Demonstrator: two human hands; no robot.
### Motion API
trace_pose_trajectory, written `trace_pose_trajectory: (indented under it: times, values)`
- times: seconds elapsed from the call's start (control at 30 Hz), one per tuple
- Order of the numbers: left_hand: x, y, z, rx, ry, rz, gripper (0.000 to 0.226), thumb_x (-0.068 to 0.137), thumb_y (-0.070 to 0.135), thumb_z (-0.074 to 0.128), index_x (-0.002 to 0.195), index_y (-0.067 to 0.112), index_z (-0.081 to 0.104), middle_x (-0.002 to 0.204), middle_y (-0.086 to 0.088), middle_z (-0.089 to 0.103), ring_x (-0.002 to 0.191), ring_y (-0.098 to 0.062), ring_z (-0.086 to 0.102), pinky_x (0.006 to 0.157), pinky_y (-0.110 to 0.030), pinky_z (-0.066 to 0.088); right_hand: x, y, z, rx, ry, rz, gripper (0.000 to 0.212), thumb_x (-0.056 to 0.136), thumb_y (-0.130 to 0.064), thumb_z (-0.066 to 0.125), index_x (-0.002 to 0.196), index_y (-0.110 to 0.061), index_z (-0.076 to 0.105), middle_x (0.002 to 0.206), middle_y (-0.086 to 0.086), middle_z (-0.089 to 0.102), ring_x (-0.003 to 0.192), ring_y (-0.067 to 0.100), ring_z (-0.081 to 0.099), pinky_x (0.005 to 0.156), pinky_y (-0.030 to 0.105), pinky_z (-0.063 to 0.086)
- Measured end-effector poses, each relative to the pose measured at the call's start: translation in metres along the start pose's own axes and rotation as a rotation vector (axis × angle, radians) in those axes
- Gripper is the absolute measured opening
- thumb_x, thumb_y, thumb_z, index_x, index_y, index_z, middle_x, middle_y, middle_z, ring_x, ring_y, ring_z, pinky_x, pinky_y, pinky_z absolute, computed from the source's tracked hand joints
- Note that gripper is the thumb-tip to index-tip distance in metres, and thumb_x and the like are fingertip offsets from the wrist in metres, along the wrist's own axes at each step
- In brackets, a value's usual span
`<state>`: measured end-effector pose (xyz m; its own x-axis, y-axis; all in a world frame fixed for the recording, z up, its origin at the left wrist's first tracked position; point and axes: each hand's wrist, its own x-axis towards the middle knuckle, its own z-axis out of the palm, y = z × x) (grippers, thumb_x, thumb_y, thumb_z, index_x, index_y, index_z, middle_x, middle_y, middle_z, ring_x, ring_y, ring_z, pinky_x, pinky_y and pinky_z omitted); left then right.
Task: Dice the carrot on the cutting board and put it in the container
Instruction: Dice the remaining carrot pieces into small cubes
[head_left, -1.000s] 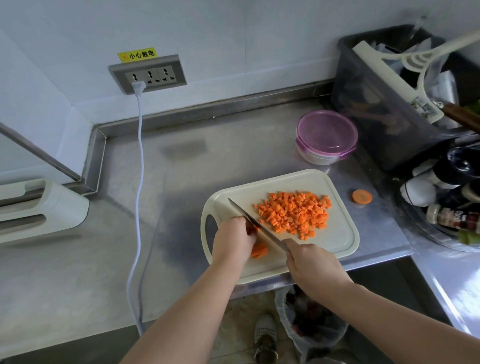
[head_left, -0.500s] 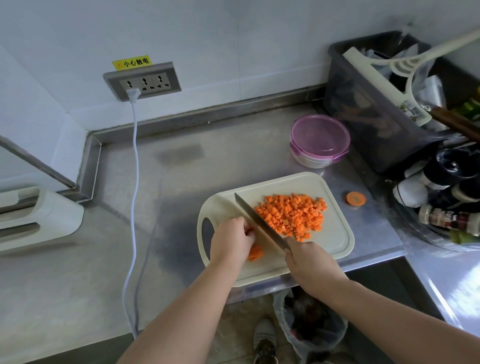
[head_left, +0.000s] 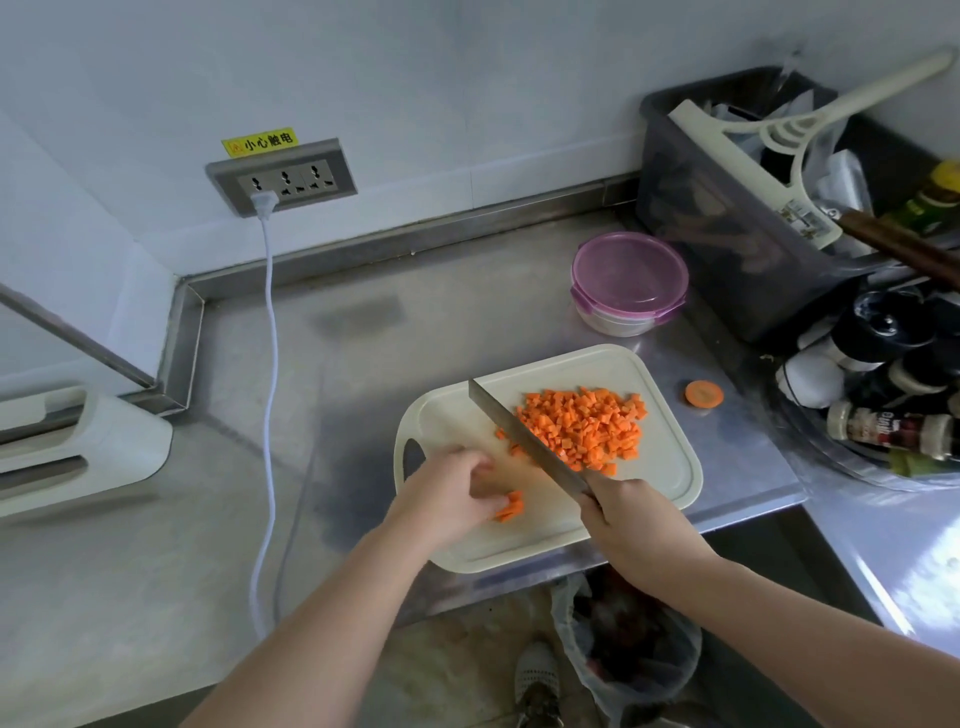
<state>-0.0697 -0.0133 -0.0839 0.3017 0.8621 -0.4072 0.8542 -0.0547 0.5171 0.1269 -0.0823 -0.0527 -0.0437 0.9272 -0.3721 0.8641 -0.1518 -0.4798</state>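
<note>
A cream cutting board (head_left: 660, 467) lies at the counter's front edge. A heap of diced carrot (head_left: 584, 428) covers its right half. My right hand (head_left: 631, 519) grips a knife (head_left: 524, 436), its blade lying against the left side of the heap. My left hand (head_left: 449, 496) pinches a small bunch of carrot strips (head_left: 511, 505) on the board's near left. A round container (head_left: 628, 283) with a purple lid stands behind the board, shut.
A carrot end slice (head_left: 703, 394) lies on the steel counter right of the board. A dark bin (head_left: 737, 223) with tools and a bowl of spice bottles (head_left: 883, 415) crowd the right. A white cable (head_left: 267, 395) hangs from the wall socket. A bagged waste bin (head_left: 628, 654) sits below.
The knife has lifted off the strips and swung right against the diced heap. My left hand has slid back a little, still on the strips.
</note>
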Motion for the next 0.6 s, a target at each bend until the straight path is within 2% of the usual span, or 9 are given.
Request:
trace_pose_trajectory:
  times: [0.07, 0.17, 0.27, 0.4, 0.5, 0.6]
  values:
    - [-0.01, 0.005, 0.005, 0.218, -0.042, 0.044, 0.059, 0.077, 0.05, 0.069, 0.128, 0.026, 0.051, 0.126, 0.012, 0.047, 0.112, -0.013, 0.055, 0.092, -0.035, 0.049, -0.003, -0.002, 0.003, 0.003, -0.026, -0.004, 0.02, 0.102, -0.024, 0.034, 0.109, -0.016, 0.052, 0.068, -0.004, 0.047, 0.062, 0.019, 0.048, 0.062, 0.036, 0.043]
    - [-0.014, 0.013, 0.014, 0.353, 0.026, 0.1, 0.048, 0.083, 0.048, 0.062, 0.123, 0.025, 0.049, 0.122, 0.008, 0.045, 0.109, -0.018, 0.054, 0.082, -0.038, 0.051, -0.004, -0.003, 0.006, -0.001, -0.067, 0.005, 0.023, 0.102, -0.025, 0.033, 0.112, -0.018, 0.052, 0.072, -0.004, 0.052, 0.064, 0.018, 0.053, 0.064, 0.036, 0.047]
    - [-0.012, 0.015, 0.018, 0.323, 0.069, 0.105, 0.035, 0.088, 0.042, 0.058, 0.118, 0.025, 0.052, 0.121, 0.006, 0.048, 0.105, -0.02, 0.056, 0.079, -0.037, 0.052, -0.005, -0.003, 0.007, 0.0, -0.085, 0.02, 0.024, 0.102, -0.026, 0.032, 0.113, -0.019, 0.053, 0.072, -0.004, 0.053, 0.065, 0.018, 0.055, 0.064, 0.035, 0.048]
    - [-0.009, 0.015, 0.017, 0.267, 0.092, 0.048, 0.031, 0.09, 0.04, 0.057, 0.116, 0.024, 0.053, 0.121, 0.006, 0.052, 0.104, -0.019, 0.059, 0.08, -0.035, 0.051, -0.003, -0.003, 0.008, 0.007, -0.09, 0.036, 0.023, 0.102, -0.025, 0.032, 0.109, -0.019, 0.053, 0.075, -0.004, 0.053, 0.07, 0.018, 0.056, 0.065, 0.033, 0.048]
    - [-0.002, 0.014, 0.01, 0.222, 0.133, -0.02, 0.031, 0.091, 0.038, 0.055, 0.117, 0.022, 0.052, 0.121, 0.005, 0.054, 0.102, -0.02, 0.06, 0.079, -0.035, 0.052, 0.003, -0.007, 0.011, 0.009, -0.079, 0.033, 0.019, 0.102, -0.025, 0.032, 0.103, -0.021, 0.051, 0.073, -0.005, 0.051, 0.067, 0.016, 0.052, 0.059, 0.029, 0.042]
    - [0.004, 0.012, 0.004, 0.207, 0.149, -0.053, 0.031, 0.09, 0.036, 0.057, 0.117, 0.021, 0.052, 0.119, 0.003, 0.055, 0.103, -0.02, 0.06, 0.08, -0.037, 0.052, 0.009, -0.014, 0.013, -0.01, -0.081, 0.036, 0.023, 0.102, -0.025, 0.031, 0.107, -0.018, 0.052, 0.081, 0.0, 0.057, 0.076, 0.021, 0.057, 0.067, 0.035, 0.049]
